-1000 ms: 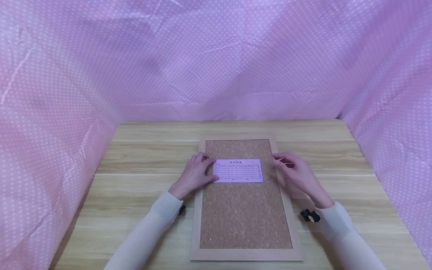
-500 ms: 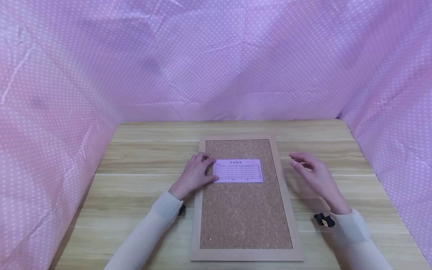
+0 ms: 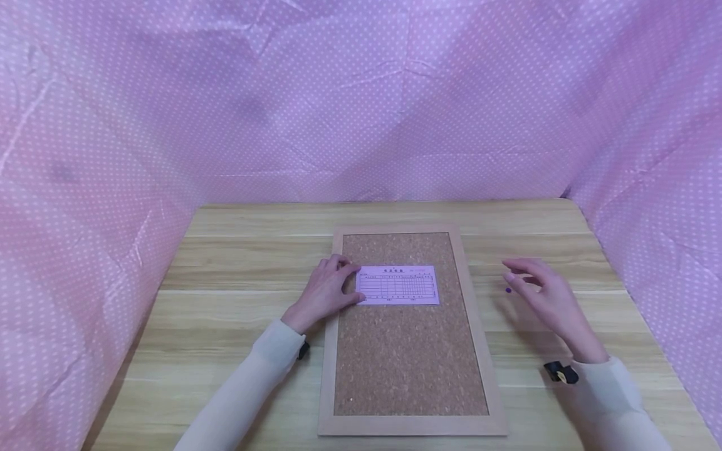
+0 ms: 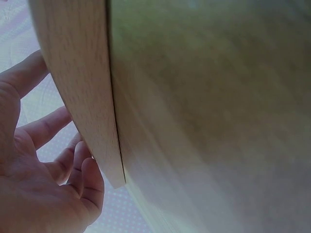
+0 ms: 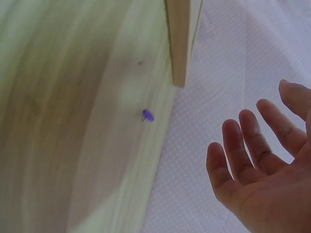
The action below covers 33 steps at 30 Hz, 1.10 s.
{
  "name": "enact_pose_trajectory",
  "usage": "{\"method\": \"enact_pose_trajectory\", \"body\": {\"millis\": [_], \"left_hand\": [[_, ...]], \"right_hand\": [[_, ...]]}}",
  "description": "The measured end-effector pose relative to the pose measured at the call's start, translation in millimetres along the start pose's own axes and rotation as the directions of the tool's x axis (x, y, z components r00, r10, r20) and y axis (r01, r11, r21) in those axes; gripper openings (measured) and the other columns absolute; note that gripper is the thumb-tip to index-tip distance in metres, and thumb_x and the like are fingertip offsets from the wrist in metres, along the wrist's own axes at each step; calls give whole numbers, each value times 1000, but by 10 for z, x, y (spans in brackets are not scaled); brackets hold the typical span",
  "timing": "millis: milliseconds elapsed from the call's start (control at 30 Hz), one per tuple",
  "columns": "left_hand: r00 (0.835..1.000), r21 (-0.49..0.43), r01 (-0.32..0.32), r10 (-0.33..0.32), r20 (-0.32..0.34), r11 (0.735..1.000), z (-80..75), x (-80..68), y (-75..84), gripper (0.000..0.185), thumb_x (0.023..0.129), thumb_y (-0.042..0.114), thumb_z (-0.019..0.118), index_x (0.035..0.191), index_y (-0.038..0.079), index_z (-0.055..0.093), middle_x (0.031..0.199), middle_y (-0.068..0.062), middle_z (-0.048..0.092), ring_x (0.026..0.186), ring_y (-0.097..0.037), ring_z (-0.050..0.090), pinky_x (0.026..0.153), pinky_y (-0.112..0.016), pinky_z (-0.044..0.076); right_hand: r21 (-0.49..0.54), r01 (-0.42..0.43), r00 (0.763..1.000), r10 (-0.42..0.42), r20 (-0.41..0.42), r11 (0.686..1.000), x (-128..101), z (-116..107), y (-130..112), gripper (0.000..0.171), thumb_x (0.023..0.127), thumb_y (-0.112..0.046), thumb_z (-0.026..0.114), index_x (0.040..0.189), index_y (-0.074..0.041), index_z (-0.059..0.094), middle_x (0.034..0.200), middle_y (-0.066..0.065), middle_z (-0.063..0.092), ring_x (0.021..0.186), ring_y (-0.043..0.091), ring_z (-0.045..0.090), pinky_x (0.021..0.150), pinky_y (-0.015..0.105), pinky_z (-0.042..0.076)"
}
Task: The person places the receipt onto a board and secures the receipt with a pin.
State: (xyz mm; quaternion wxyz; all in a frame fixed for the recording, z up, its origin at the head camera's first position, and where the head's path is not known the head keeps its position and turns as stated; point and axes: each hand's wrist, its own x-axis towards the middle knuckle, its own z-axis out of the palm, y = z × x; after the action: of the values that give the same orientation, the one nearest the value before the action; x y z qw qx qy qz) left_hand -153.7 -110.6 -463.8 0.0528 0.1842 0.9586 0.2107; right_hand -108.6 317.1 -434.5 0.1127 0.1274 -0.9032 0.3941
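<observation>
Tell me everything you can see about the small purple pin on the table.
The purple pin is a tiny pushpin with a rounded purple head; the right wrist view shows a thin point beside the head, so it seems to lie tipped on its side. It rests on the wooden table, to the right of the cork board and apart from its frame. The right hand is over it with relaxed fingers; nothing touches the pin.

Left hand (image 4: 43,179) (fingers relaxed) beside board frame (image 4: 80,82).
</observation>
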Motion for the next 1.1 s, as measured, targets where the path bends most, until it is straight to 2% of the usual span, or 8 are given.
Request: {"method": "enact_pose_trajectory", "body": {"millis": [200, 467, 633, 767, 867, 1100], "left_hand": [[1000, 10, -4, 4, -1, 1000, 2, -2, 0, 67, 86, 39, 85, 140, 6, 63, 141, -14, 50, 122, -33, 48, 101, -47, 41], [1000, 2, -5, 5, -7, 1000, 1, -3, 0, 66, 86, 38, 85, 140, 6, 63, 141, -15, 50, 122, -33, 48, 101, -47, 41], [1000, 4, -2, 2, -2, 1000, 1, -4, -1, 67, 87, 38, 85, 141, 6, 63, 141, -14, 50, 122, -33, 48, 102, -46, 41], [1000, 3, 2, -2, 1, 1000, -6, -7, 6, 66, 87, 38, 85, 141, 6, 63, 142, -14, 50, 122, -33, 48, 102, -46, 41], [1000, 2, 2, -2, -1, 1000, -6, -5, 10, 66, 87, 37, 85, 140, 6, 63, 142, -14, 50, 123, -33, 48, 102, -46, 41], [1000, 2, 4, -4, -2, 1000, 2, 2, 4, 67, 86, 37, 85, 140, 6, 63, 141, -14, 50, 123, -33, 48, 102, -47, 41]], "right_hand": [[-24, 8, 1000, -8, 10, 1000, -23, -46, 89, 32, 98, -7, 71, 129, 1, 68, 124, 19, 65, 108, -4, 54, 90, 5, 41], [-112, 3, 998, 4, 64, 994, -27, -98, 180, 33, 98, -12, 71, 129, -1, 68, 122, 19, 66, 99, -10, 51, 83, 6, 41], [-147, 36, 996, -22, 90, 988, -17, -113, 252, 31, 97, -8, 71, 126, 0, 69, 122, 20, 66, 96, -10, 51, 81, 6, 42], [-174, 72, 993, -54, 107, 982, 2, -117, 321, 29, 93, -2, 73, 122, 2, 70, 118, 22, 67, 94, 13, 65, 80, 14, 49], [-191, 87, 989, -62, 131, 978, 24, -124, 362, 28, 91, 1, 75, 118, 4, 71, 114, 23, 68, 93, 36, 67, 78, 25, 54], [-212, 98, 974, -50, 219, 972, 72, -121, 378, 23, 90, -2, 76, 112, 3, 73, 105, 17, 71, 91, 33, 66, 79, 40, 54]]}}
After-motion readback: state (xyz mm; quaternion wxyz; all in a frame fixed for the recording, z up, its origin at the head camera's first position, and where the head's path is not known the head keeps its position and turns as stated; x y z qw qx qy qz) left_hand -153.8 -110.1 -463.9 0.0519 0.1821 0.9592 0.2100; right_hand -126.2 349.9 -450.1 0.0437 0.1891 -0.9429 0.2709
